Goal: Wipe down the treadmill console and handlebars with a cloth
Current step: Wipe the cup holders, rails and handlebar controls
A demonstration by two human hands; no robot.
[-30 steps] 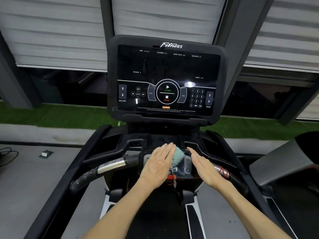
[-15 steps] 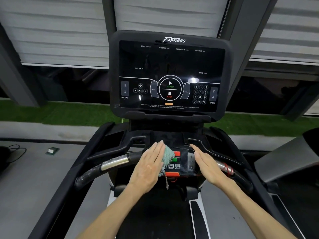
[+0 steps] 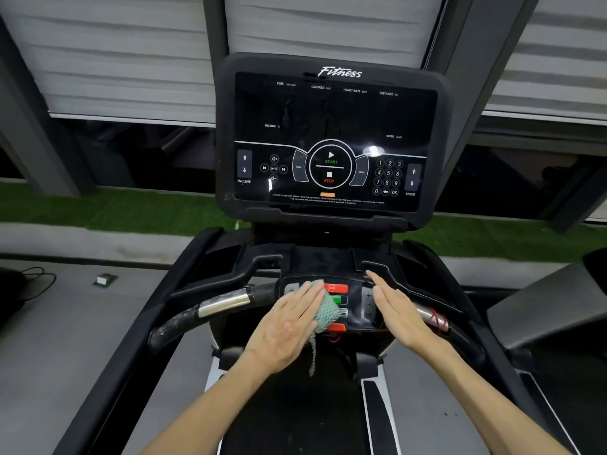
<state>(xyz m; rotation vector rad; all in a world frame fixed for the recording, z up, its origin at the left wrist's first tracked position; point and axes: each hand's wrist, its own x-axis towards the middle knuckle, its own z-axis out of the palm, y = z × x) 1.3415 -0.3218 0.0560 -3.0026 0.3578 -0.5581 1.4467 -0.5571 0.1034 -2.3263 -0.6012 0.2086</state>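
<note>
- The left grip (image 3: 289,326) lies over the left half of the control panel (image 3: 359,318). Its fingers are straight and flat and curl round nothing. The palm presses the cloth down, probably so the wipe covers a broad patch.
- One cloth (image 3: 325,310), pale green and knitted, sits on the panel under that palm. Its right edge shows beside the fingers and a loose tail hangs below the panel.
- The right grip (image 3: 397,310) is spread flat with fingers together over the panel's right edge and holds nothing. Whether it touches the surface I cannot tell. It may be steadying the person.
- On the panel, one red button (image 3: 336,288) sits above one green button (image 3: 340,300), both just right of the cloth and uncovered.
- Two handlebars run out from the panel, the left handlebar (image 3: 223,303) and the right handlebar (image 3: 430,318). The right one carries a red cord (image 3: 438,320). By my judgement neither is being wiped now.
- Above and beyond the panel stands one console screen (image 3: 331,142), out of both grips' contact.
</note>
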